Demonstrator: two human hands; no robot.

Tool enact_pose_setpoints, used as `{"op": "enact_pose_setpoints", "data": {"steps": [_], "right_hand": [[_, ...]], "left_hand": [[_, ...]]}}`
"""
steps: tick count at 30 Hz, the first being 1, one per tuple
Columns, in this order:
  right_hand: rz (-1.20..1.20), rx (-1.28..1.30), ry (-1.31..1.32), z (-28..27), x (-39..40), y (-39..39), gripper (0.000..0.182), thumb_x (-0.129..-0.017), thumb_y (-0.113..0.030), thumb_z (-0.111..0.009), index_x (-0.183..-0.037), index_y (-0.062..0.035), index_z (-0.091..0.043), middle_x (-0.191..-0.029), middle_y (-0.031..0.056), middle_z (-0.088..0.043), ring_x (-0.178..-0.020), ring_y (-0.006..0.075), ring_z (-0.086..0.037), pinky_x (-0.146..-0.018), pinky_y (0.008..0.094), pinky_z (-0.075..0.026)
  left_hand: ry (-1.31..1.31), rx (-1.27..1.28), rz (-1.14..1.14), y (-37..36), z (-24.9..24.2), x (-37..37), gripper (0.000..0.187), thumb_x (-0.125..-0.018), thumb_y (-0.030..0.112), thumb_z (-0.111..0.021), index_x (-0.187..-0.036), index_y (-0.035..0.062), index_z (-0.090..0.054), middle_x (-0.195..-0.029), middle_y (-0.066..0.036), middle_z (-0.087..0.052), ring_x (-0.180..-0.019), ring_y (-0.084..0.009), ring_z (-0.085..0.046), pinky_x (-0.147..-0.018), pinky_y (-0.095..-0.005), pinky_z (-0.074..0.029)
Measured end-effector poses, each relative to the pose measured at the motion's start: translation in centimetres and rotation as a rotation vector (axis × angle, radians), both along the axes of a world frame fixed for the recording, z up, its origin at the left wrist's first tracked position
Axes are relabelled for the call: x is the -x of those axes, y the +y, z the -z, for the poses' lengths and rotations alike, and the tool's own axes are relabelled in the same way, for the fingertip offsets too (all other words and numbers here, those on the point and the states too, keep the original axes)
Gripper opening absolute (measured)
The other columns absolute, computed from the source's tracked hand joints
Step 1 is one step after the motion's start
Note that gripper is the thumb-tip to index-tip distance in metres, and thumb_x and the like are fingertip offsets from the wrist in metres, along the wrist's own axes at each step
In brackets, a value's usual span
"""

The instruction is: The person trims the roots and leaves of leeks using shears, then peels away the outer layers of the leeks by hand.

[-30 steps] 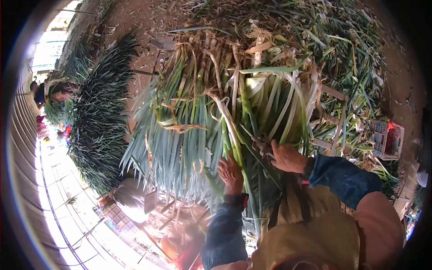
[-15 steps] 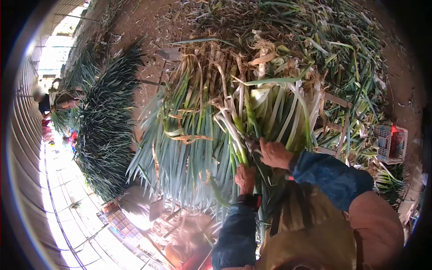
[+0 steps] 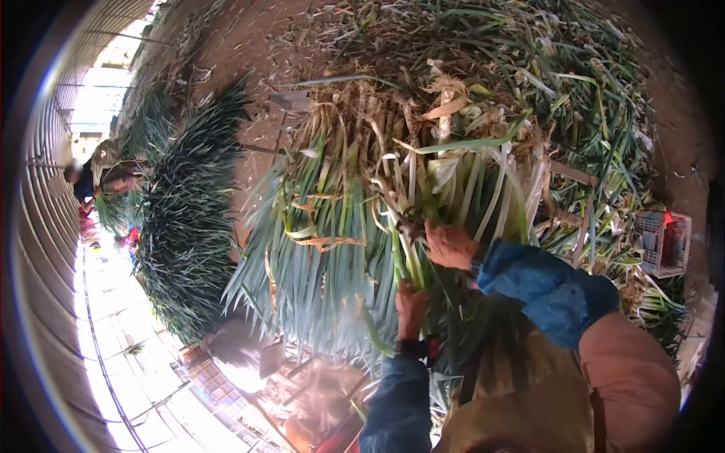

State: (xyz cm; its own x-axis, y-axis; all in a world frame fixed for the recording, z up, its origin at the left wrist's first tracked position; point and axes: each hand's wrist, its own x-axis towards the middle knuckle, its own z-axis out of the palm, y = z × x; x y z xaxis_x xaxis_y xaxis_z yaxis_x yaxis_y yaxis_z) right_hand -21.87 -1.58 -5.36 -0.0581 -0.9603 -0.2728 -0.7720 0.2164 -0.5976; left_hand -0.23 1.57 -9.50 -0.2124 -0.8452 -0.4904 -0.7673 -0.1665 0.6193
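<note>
My left hand (image 3: 411, 303) is wrapped round the green part of a green onion (image 3: 408, 260), whose roots point away from me. Just above it, my right hand (image 3: 449, 245) is closed, its fingertips at the stalk beside a dark brownish strip (image 3: 410, 228). I cannot tell whether that strip is dry leaf skin or a tool. Under and around both hands lies a thick layer of green onions (image 3: 317, 264), white ends and roots away from me, blue-green leaves toward me. Several pale, thick stalks (image 3: 491, 192) lie to the right of the right hand.
A large heap of trimmed leaves (image 3: 544, 68) covers the ground at the back and right. On the left stands a long stack of green onions (image 3: 189, 211), with a person (image 3: 94, 177) beyond it. A plastic crate (image 3: 664, 243) sits at the right.
My right hand has moved slightly left and away from me along the stalk. My left hand keeps its hold on the green onion. The whole view has shifted a little.
</note>
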Motion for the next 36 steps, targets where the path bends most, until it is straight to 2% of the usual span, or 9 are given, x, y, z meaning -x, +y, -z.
{"op": "enact_pose_setpoints", "data": {"steps": [3, 6, 9, 11, 16, 26, 29, 32, 36], "right_hand": [[0.03, -0.03, -0.043, -4.3, 1.1, 3.1, 0.065, -0.077, -0.027, -0.061, -0.12, 0.014, -0.036, -0.079, 0.0249, -0.059, -0.06, 0.0337, -0.059, -0.054, 0.0419, -0.048], [0.078, -0.053, -0.053, -8.0, 2.2, 6.4, 0.066, -0.078, -0.025, -0.061, -0.123, 0.0121, -0.033, -0.079, 0.0243, -0.058, -0.062, 0.0359, -0.059, -0.054, 0.0444, -0.048], [0.141, -0.038, -0.107, -11.2, 3.1, 9.8, 0.066, -0.079, -0.024, -0.062, -0.125, 0.0099, -0.03, -0.082, 0.0246, -0.057, -0.065, 0.0382, -0.06, -0.054, 0.0463, -0.047], [0.193, -0.005, -0.177, -12.7, 4.0, 12.1, 0.065, -0.079, -0.023, -0.062, -0.126, 0.0079, -0.029, -0.086, 0.0261, -0.057, -0.068, 0.0398, -0.06, -0.055, 0.0468, -0.047], [0.148, -0.32, -0.094, -11.7, 6.6, 14.7, 0.07, -0.08, -0.027, -0.062, -0.126, 0.0132, -0.029, -0.086, 0.0254, -0.057, -0.071, 0.0392, -0.06, -0.06, 0.0458, -0.048], [0.208, -0.211, 0.033, -5.2, 8.5, 14.0, 0.074, -0.075, -0.027, -0.065, -0.128, 0.008, -0.027, -0.081, 0.027, -0.06, -0.074, 0.042, -0.061, -0.064, 0.0491, -0.049], [0.331, -0.256, 0.113, -1.3, 13.1, 14.9, 0.065, -0.075, -0.025, -0.065, -0.122, 0.0054, -0.032, -0.078, 0.0251, -0.06, -0.071, 0.0407, -0.061, -0.06, 0.0467, -0.05], [0.41, -0.164, 0.296, 0.4, 13.4, 16.8, 0.062, -0.074, -0.022, -0.067, -0.117, 0.0081, -0.033, -0.073, 0.0247, -0.058, -0.07, 0.0405, -0.061, -0.058, 0.0456, -0.05], [0.206, -0.14, -0.039, -4.9, 8.9, 16.5, 0.067, -0.074, -0.023, -0.068, -0.119, 0.0113, -0.032, -0.071, 0.0253, -0.057, -0.068, 0.0406, -0.06, -0.057, 0.0454, -0.049]], "left_hand": [[0.43, -0.439, -0.189, -4.0, -9.1, 3.2, 0.028, -0.068, 0.01, -0.057, -0.096, 0.0027, -0.054, -0.063, -0.007, -0.054, -0.05, -0.0147, -0.05, -0.046, -0.0295, -0.04], [0.419, -0.259, -0.141, -7.5, -12.5, 6.5, 0.03, -0.071, 0.009, -0.055, -0.101, 0.0048, -0.053, -0.062, -0.003, -0.051, -0.05, -0.0131, -0.048, -0.045, -0.029, -0.039], [0.502, -0.16, -0.131, -8.2, -5.4, 8.7, 0.028, -0.074, 0.009, -0.054, -0.101, 0.0042, -0.053, -0.061, -0.002, -0.05, -0.05, -0.0127, -0.047, -0.044, -0.0285, -0.037], [0.207, 0.103, 0.228, -5.0, -0.8, 10.2, 0.034, -0.079, 0.014, -0.054, -0.111, 0.0059, -0.05, -0.069, -0.018, -0.059, -0.057, -0.031, -0.059, -0.046, -0.0408, -0.043], [0.055, 0.133, 0.401, 7.6, -2.3, 12.1, 0.051, -0.084, 0.013, -0.047, -0.132, 0.0082, -0.033, -0.079, -0.023, -0.062, -0.067, -0.0405, -0.061, -0.053, -0.0499, -0.047], [-0.038, -0.031, 0.521, 14.0, 0.9, 9.7, 0.044, -0.084, 0.013, -0.046, -0.127, 0.0053, -0.04, -0.09, -0.021, -0.062, -0.071, -0.0394, -0.062, -0.06, -0.0485, -0.049], [-0.009, 0.517, 0.859, 11.1, -0.5, 9.9, 0.038, -0.084, 0.015, -0.047, -0.12, 0.0039, -0.046, -0.088, -0.018, -0.059, -0.075, -0.0371, -0.061, -0.064, -0.0446, -0.05], [-0.144, 0.416, 0.601, 4.7, -0.6, 9.4, 0.027, -0.082, 0.007, -0.048, -0.109, 0.0016, -0.05, -0.088, -0.016, -0.054, -0.081, -0.0316, -0.056, -0.063, -0.0414, -0.049], [-0.077, 0.309, 0.199, -4.7, 1.6, 8.0, 0.016, -0.083, 0.001, -0.04, -0.097, 0.0003, -0.048, -0.091, -0.025, -0.049, -0.086, -0.0412, -0.05, -0.073, -0.0477, -0.043]]}}
